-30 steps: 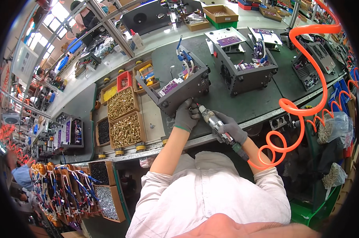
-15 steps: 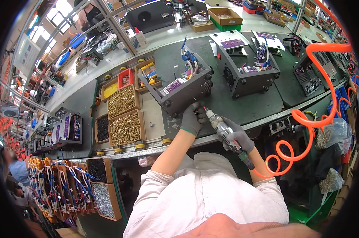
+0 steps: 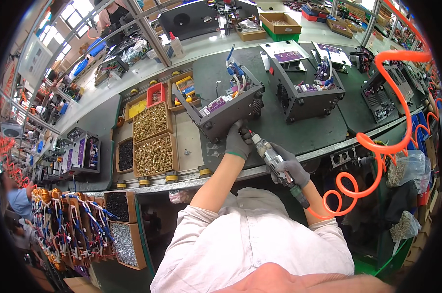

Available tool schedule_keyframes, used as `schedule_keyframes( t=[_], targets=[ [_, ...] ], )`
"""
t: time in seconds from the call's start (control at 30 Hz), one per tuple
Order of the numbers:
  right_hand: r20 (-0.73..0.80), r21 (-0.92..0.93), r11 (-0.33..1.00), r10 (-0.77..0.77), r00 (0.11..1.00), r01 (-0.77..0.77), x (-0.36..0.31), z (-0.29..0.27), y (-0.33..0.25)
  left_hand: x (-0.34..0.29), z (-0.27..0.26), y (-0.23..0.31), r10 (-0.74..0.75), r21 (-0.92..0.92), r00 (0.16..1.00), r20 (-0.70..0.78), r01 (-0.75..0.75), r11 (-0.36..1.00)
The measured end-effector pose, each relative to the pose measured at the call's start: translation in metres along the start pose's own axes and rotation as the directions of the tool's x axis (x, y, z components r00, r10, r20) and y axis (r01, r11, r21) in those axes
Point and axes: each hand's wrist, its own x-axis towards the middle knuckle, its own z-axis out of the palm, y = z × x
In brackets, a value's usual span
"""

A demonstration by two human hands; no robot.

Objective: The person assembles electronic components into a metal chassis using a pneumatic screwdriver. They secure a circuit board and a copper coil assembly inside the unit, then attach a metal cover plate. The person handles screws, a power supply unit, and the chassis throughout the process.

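Observation:
My right hand (image 3: 293, 168), in a grey glove, is wrapped round an air screwdriver (image 3: 274, 160) that slants up and left. Its tip is near my left hand and apart from the dark metal case. My left hand (image 3: 237, 140), also gloved, is at the lower front face of this open-topped case (image 3: 231, 113). Its fingers are bent against the panel, and whatever they may pinch is too small to make out. Inside the case are purple circuit boards and blue and white cables. An orange coiled hose (image 3: 345, 194) runs from the screwdriver's rear end.
A second open case (image 3: 309, 100) stands to the right on the dark green mat (image 3: 323, 128). Boxes of brass fittings (image 3: 155, 154) and black screws (image 3: 125, 155) are on the left. Cable bundles (image 3: 72, 224) hang at lower left. A white bottle (image 3: 177, 47) stands behind.
My left hand has moved up slightly against the case's lower front. The screwdriver has shifted a little left and down in my right hand.

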Motion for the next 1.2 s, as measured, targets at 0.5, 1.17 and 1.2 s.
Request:
schedule_keyframes(
  t=[0.5,1.17,1.2],
  targets=[
    [-0.037,0.244,0.968,0.074,0.997,-0.063,-0.011,-0.007,0.032,-0.124,-0.077,0.042,0.1,-0.105,0.975,0.197,-0.08,0.991],
    [0.164,0.289,0.923,0.212,0.963,-0.253,0.011,-0.021,0.068,-0.376,-0.31,0.178,0.838,0.309,-0.204,-0.506,-0.95,-0.044],
    [0.16,0.291,0.924,0.211,0.964,-0.25,0.01,-0.025,0.068,-0.383,-0.315,0.182,0.836,0.406,-0.262,-0.482,-0.912,-0.052]
  ],
)
